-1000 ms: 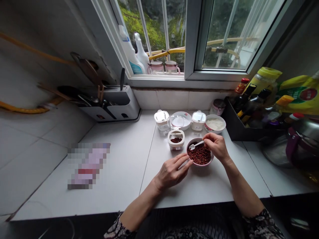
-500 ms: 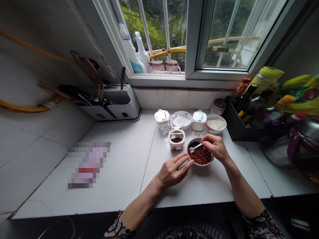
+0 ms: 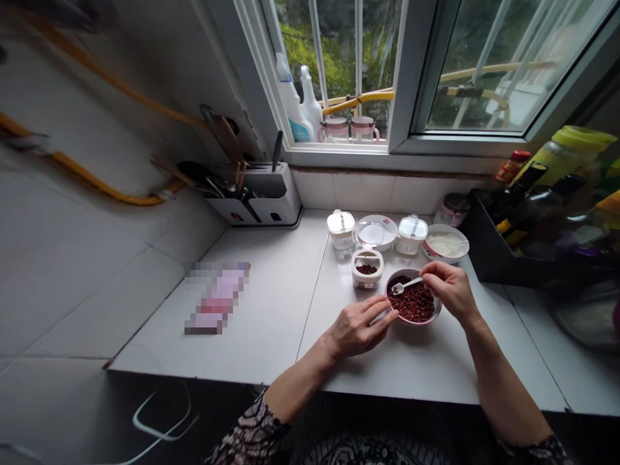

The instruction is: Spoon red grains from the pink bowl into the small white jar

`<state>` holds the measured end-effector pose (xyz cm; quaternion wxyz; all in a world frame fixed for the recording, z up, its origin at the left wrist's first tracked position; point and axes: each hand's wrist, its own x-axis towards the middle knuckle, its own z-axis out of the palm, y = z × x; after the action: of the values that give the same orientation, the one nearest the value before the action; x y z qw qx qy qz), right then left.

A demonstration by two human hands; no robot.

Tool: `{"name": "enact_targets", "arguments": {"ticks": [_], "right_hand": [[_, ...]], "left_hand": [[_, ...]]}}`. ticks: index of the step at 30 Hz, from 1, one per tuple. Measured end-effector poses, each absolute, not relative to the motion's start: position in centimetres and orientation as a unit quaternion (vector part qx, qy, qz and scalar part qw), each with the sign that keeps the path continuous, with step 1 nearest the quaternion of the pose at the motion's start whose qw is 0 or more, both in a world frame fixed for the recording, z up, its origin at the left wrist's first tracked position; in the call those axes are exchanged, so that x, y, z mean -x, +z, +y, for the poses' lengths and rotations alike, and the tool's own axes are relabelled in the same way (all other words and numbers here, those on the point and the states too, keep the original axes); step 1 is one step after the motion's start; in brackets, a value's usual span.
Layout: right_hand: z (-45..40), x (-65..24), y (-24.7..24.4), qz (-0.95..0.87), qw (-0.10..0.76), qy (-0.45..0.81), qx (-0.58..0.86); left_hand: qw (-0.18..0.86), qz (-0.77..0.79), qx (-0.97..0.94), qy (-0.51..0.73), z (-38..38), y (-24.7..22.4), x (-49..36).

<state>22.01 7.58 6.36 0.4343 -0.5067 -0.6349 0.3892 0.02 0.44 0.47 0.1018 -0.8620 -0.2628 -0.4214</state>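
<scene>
A bowl with a pink outer side (image 3: 420, 323) holds dark red dried peppercorns (image 3: 417, 303). My right hand (image 3: 450, 289) pinches the handle of a small white spoon (image 3: 409, 284), whose scoop lies at the peppercorns near the bowl's left inner side, with a few grains in it. My left hand (image 3: 361, 328) rests its outstretched, slightly parted fingers against the bowl's left rim. Just behind that hand stands a clear jar with a cream rim (image 3: 367, 279), its lid tipped back and some of the same dark red grains inside.
Behind are two white-lidded jars (image 3: 341, 223) (image 3: 412, 229), a white dish (image 3: 387, 242) and a bowl of white powder (image 3: 445, 244). A dark bottle box (image 3: 504, 258) stands right. A utensil holder (image 3: 271, 206) and a pixelated pinkish item (image 3: 220, 300) are left.
The camera view has swung left, so everything appears farther right. The spoon's scoop now sits slightly farther inside the bowl's left rim. My left hand keeps its place at the rim.
</scene>
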Motion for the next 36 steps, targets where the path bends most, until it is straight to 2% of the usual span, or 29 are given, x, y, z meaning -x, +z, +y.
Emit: {"name": "enact_targets", "arguments": {"ticks": [20,36], "right_hand": [[8.17,-22.18,6.69,-0.531,0.459,0.507,0.500],[7.85,-21.92,6.67,-0.581,0.446,0.423,0.533]], "left_hand": [[0.095,-0.265,0.863,-0.420,0.30,0.69,0.12],[0.098,-0.266,0.862,-0.421,0.33,0.93,0.10]]}}
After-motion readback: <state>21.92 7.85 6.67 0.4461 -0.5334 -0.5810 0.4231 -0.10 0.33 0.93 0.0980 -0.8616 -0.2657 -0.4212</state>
